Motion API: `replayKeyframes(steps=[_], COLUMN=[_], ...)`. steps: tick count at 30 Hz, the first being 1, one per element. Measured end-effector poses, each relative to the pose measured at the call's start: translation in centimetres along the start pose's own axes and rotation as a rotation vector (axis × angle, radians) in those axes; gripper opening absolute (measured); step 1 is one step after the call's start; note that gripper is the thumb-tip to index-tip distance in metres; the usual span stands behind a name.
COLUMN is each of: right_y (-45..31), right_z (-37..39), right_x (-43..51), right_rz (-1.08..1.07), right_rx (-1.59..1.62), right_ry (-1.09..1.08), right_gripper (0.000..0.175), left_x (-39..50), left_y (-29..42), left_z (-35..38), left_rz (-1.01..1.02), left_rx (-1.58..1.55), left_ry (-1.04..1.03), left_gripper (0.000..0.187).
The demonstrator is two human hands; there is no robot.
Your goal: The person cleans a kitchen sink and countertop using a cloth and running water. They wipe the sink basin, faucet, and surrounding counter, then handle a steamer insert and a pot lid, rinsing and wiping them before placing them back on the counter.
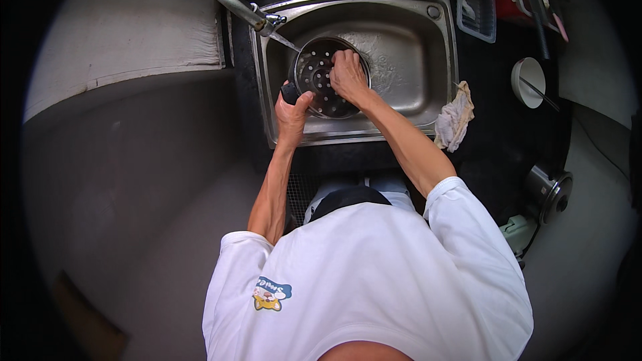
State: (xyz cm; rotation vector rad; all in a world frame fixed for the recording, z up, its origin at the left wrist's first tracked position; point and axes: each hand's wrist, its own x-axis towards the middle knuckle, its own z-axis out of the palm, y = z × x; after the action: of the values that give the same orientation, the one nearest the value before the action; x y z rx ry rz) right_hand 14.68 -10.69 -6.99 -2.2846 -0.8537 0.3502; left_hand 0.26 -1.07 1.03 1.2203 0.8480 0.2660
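A round metal steamer pot with a perforated base (326, 91) is tilted in the left half of the stainless steel sink (421, 110). My left hand (293, 113) grips its black side handle (289, 93), with the thumb at the rim. My right hand (347, 72) reaches inside the pot, its fingers curled against the inner wall near the holes; whether it holds anything is hidden. Water runs from the metal faucet (241, 7) onto the pot's upper left rim, and water ripples on the sink floor right of the pot.
A crumpled cloth (454, 118) lies over the sink's right front corner. Farther right are a white bowl (526, 75) with chopsticks and a lidded metal pot (549, 193). A clear plastic container (479, 22) and a red object (511, 7) stand at the back right.
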Motion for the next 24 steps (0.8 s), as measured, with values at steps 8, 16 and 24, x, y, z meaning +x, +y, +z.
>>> replayKeyframes(steps=[8, 16, 24], right_y=[-6.1, -3.0, 0.9], right_z=[-2.9, -5.2, -9.3], right_x=[-2.9, -2.1, 3.0], right_rz=[-0.063, 0.091, 0.254], right_rx=[0.534, 0.512, 0.587], right_ry=[-0.632, -0.098, -0.204], right_gripper=[0.045, 0.032, 0.027], left_x=[5.0, 12.3, 10.0], left_y=[-0.9, 0.1, 3.9], left_z=[-2.7, 1.7, 2.1], left_rz=[-0.246, 0.186, 0.505], left_rx=[-0.004, 0.599, 1.019], left_ry=[0.230, 0.248, -0.160], left_gripper=[0.058, 0.074, 0.049])
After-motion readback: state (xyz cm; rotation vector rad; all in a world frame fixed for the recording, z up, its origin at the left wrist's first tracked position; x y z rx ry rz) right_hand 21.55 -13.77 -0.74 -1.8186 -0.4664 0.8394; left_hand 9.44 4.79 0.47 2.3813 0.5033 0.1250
